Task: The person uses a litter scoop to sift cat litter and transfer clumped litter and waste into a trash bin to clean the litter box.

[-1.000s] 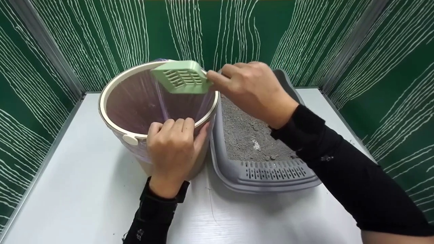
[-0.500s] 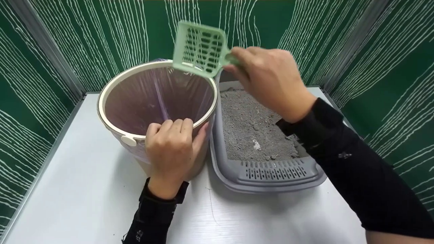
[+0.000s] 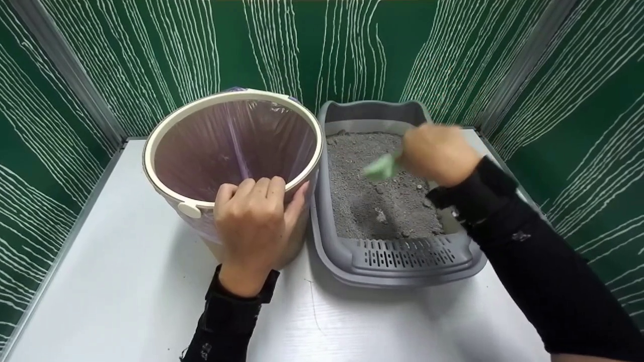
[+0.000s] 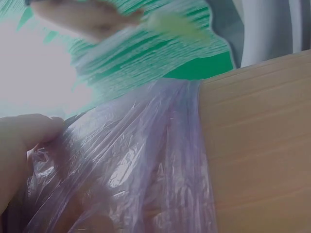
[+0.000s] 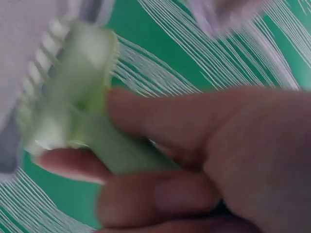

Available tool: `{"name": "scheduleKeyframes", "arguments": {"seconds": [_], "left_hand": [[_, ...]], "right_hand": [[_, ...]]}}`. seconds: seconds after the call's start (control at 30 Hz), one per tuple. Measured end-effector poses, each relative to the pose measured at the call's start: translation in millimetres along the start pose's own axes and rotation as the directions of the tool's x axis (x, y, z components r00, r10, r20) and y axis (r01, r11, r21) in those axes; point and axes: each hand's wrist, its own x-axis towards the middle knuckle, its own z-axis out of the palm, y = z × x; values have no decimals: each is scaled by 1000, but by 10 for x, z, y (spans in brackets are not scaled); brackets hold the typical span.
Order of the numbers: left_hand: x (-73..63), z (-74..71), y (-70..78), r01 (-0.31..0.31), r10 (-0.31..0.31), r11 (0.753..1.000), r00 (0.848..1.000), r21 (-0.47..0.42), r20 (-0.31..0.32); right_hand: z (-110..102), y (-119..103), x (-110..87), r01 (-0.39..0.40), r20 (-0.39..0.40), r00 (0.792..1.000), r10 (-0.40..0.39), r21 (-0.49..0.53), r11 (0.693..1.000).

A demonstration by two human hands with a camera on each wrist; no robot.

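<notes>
My left hand [image 3: 251, 216] grips the near rim of a round waste bin [image 3: 148, 158], fingers curled over the edge. A thin purple bin liner [image 4: 146, 160] covers the rim and hangs down outside the bin. Over the litter tray [image 3: 402, 277], my right hand [image 3: 440, 153] holds a green slotted litter scoop [image 3: 381, 168], blurred by motion. In the right wrist view, thumb and fingers wrap the handle of the scoop [image 5: 87, 63], just behind its slotted head. Grey, clumpy litter [image 3: 352, 201] lies below, with a small whitish patch near the front.
Bin and grey tray stand side by side on a white table [image 3: 126, 281]. The tray's front ledge has slots [image 3: 410, 253]. Green walls [image 3: 352, 50] with white wavy lines enclose the back and sides.
The right hand has lifted the litter scoop from over the bin, then swung it right and down above the litter tray. The left hand has stayed on the bin rim.
</notes>
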Motion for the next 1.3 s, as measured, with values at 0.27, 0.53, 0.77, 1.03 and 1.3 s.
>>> {"name": "scheduleKeyframes", "arguments": {"seconds": [0.27, 0.53, 0.77, 1.03, 1.3], "left_hand": [[3, 7, 3, -1, 1, 1000, 1000, 11, -3], [-5, 9, 6, 7, -7, 1000, 1000, 10, -12], [4, 10, -4, 3, -3, 1000, 1000, 16, -14], [-8, 8, -10, 6, -6, 1000, 1000, 17, -7], [-9, 10, -7, 1, -1, 1000, 1000, 21, -11]], "right_hand": [[588, -275, 112, 68, 393, 913, -109, 118, 991], [875, -578, 245, 146, 351, 921, -167, 86, 986], [1042, -687, 502, 124, 217, 970, -110, -52, 991], [1122, -697, 837, 39, 154, 988, -33, -38, 999], [1237, -720, 989, -11, 27, 1000, 10, 18, 1000]]}}
